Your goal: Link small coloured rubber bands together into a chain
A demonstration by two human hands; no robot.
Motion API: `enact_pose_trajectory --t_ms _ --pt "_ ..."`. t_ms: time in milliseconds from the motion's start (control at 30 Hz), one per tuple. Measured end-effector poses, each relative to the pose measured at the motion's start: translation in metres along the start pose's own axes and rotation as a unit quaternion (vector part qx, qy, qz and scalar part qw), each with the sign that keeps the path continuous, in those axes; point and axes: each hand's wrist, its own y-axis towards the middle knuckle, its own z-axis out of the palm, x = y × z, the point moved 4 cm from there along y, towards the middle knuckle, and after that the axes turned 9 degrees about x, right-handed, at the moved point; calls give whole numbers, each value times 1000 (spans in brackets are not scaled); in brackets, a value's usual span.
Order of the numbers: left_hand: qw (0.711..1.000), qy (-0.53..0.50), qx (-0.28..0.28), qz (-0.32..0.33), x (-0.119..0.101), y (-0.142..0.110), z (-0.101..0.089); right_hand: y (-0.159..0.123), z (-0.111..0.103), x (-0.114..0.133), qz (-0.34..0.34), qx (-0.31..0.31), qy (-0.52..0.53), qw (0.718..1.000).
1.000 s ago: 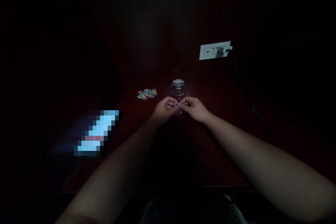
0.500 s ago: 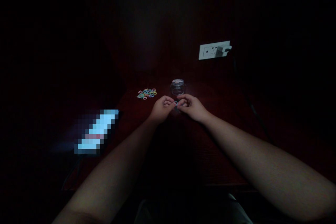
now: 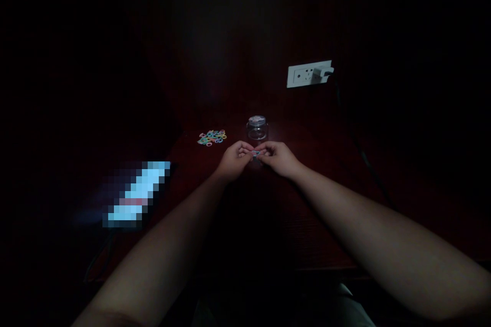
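Observation:
My left hand (image 3: 237, 159) and my right hand (image 3: 279, 158) meet over the table, thumbs and fingers pinched toward each other. Between their fingertips is a small pale-blue hair tie (image 3: 255, 153), held from both sides and partly covered by the fingers. Just beyond the hands stands a clear glass jar (image 3: 257, 130) with a patterned lid. To the left of the jar lies a loose pile of pastel hair ties (image 3: 212, 137), in pink, green, yellow and blue.
A lit phone screen (image 3: 140, 191), pixelated, lies at the left edge of the dark red table (image 3: 307, 219). On the back wall is a white socket plate (image 3: 301, 75) with a charger (image 3: 324, 72) plugged in. A dark cable (image 3: 370, 163) runs along the right side.
My right fingertips have closed in on the hair tie, which was a rounder loop nearer the left fingers and now looks flatter. The whole view has shifted slightly.

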Motion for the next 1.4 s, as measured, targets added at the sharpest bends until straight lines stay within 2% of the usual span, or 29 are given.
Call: enact_pose_trajectory --t_ms 333,767,1100,1400 --pt "1000 15 10 -10 2 2 -1 0 -3 0 17 -17 6 1000" --pt "999 42 31 0 -1 0 1 0 -5 1 8 -29 -29 999" --pt "997 71 4 -16 -5 0 0 0 -3 1 1 -20 -25 999" --pt "997 69 4 -19 -5 1 1 0 -4 -1 14 -6 7 1000"
